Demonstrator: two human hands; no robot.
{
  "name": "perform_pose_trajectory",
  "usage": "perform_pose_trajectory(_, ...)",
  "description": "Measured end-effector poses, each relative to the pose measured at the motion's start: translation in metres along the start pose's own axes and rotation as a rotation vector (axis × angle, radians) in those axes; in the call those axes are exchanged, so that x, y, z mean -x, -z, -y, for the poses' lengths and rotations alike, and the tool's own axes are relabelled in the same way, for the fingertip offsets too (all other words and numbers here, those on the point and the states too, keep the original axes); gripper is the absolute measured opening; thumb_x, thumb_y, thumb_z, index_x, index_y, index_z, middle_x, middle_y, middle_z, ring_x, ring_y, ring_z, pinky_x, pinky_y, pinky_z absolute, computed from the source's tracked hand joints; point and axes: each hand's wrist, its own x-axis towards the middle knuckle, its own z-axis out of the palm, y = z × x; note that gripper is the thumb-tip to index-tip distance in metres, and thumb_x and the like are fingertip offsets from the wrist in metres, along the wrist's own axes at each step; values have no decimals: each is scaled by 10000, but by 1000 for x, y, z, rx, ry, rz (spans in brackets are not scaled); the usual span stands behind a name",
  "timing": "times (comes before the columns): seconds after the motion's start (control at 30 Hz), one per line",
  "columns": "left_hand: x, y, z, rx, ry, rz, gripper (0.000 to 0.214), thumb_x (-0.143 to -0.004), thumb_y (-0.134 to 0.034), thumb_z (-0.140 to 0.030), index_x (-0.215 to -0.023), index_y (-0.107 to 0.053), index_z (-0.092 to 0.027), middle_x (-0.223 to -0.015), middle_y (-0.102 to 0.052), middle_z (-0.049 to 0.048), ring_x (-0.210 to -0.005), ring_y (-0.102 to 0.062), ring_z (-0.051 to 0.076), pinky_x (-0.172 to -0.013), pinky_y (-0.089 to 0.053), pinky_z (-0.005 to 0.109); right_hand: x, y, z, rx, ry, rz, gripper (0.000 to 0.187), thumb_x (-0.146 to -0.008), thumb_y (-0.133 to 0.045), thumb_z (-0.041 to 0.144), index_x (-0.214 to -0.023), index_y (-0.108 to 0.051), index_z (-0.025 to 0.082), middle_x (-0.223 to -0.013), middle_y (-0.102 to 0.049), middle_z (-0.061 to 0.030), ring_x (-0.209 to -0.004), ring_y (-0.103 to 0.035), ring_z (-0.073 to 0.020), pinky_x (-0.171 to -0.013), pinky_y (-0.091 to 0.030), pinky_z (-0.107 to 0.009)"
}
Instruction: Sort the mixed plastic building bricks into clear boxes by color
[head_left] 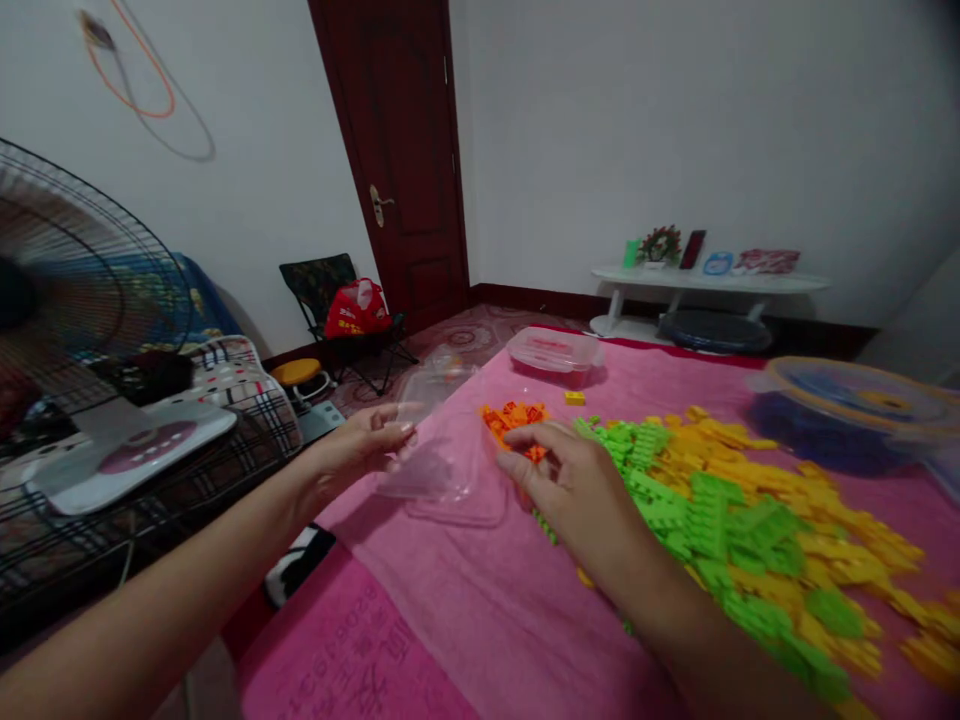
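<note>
My left hand (367, 440) has its fingers closed on the edge of a clear plastic box (442, 465), tilted and blurred, near the left edge of the pink cloth. A flat clear lid (469, 510) seems to lie beneath it. My right hand (562, 480) grips the near side of a small clear container of orange toy bricks (514, 415); that hand hides part of the container. Green toy bricks (705, 520) and yellow toy bricks (832, 520) lie in a loose heap right of my right hand.
A lidded clear box (555, 355) with reddish contents stands at the cloth's far edge, near a single yellow brick (574, 398). A round tub (840, 420) with dark blue contents is at the right. A fan (97, 400) stands at the left. The pink cloth (465, 610) covers the work surface.
</note>
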Motion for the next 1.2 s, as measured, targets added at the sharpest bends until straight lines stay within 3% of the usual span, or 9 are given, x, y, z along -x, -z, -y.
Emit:
perform_pose_trajectory(0.1,0,29,15,-61,201,51,479,-667,-760,-264,-1097,-587,-142,-651,-550,-14,-491,-507,58,-420,-403,139,4,13,-10,358,48,-87,137,-770,-621,292,-883,-663,229,-942,-638,-26,-805,-591,-164,-683,-391,-278)
perform_pose_trajectory(0.33,12,43,38,-365,320,26,796,-650,-738,-434,-1319,-411,-152,-553,-554,-30,-406,-458,87,-386,-315,177,12,7,-22,603,80,154,170,-752,-657,297,-910,-624,243,-937,-631,-14,-752,-579,-156,-593,-312,-254)
perform_pose_trajectory(0.43,12,39,38,-669,222,38,717,-672,-671,-531,-1268,-506,-167,-571,-575,-1,-491,-541,150,-460,-389,230,13,2,-25,636,111,138,94,-821,-544,197,-876,-611,234,-893,-625,-11,-692,-555,-131,-566,-287,-247)
perform_pose_trajectory(0.57,8,26,28,-1160,-138,21,484,-689,-630,-567,-1004,-703,-206,-920,-661,108,-833,-614,254,-751,-469,339,17,22,-16,527,208,110,163,-816,-481,96,-802,-595,211,-834,-612,4,-720,-545,-114,-612,-325,-234)
perform_pose_trajectory(0.67,-1,0,6,-1038,-409,-52,493,-701,-641,-530,-1102,-666,-244,-1198,-595,95,-1082,-542,287,-940,-410,379,26,56,8,449,244,39,141,-787,-512,88,-783,-595,202,-817,-605,10,-729,-533,-106,-648,-346,-230)
perform_pose_trajectory(0.8,-33,-61,-28,-408,-415,1,544,-728,-630,-519,-1202,-594,-253,-1260,-576,79,-1181,-482,289,-905,-441,332,44,97,34,305,137,-30,66,-723,-604,139,-691,-590,195,-715,-597,21,-654,-514,-104,-594,-349,-224)
perform_pose_trajectory(0.97,-107,-142,-35,137,-143,533,619,-818,-410,-626,-1225,-570,-187,-1264,-569,134,-1194,-484,281,-912,-413,357,66,112,22,-123,-198,-69,94,-665,-651,194,-632,-564,179,-558,-500,46,-472,-429,-69,-437,-304,-185)
perform_pose_trajectory(1.1,-157,-190,-14,277,65,866,660,-802,-419,-630,-1196,-573,-123,-1202,-601,170,-1128,-538,289,-902,-406,385,74,119,1,-410,-345,-82,235,-638,-716,306,-658,-527,168,-519,-510,45,-462,-494,-86,-444,-344,-181)
perform_pose_trajectory(1.2,-171,-215,0,321,143,1025,723,-763,-413,-668,-1194,-556,-107,-1159,-618,177,-1066,-578,310,-899,-411,443,76,128,-15,-561,-376,-137,297,-661,-733,367,-739,-530,164,-517,-561,29,-472,-524,-90,-467,-359,-172)
